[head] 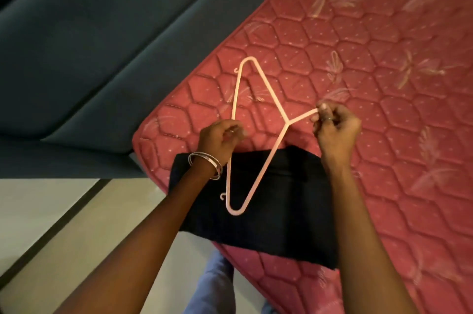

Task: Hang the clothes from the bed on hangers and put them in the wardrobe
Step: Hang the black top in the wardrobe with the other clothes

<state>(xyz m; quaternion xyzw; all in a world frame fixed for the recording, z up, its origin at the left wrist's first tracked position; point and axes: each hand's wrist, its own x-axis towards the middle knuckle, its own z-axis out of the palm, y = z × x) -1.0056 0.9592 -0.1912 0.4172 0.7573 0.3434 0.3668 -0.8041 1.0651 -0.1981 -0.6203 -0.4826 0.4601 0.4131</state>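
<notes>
We are holding the pink hanger (258, 109) at centre frame: our right hand (336, 129) is pinching its hook, our left hand (220, 141) is gripping the bar, probably steadying it above the folded dark garment (268, 211) lying on the mattress (384, 57) corner, lower centre

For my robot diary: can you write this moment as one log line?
left hand: holds hanger bar | right hand: pinches hook | folded dark garment: on mattress, unhung
</notes>
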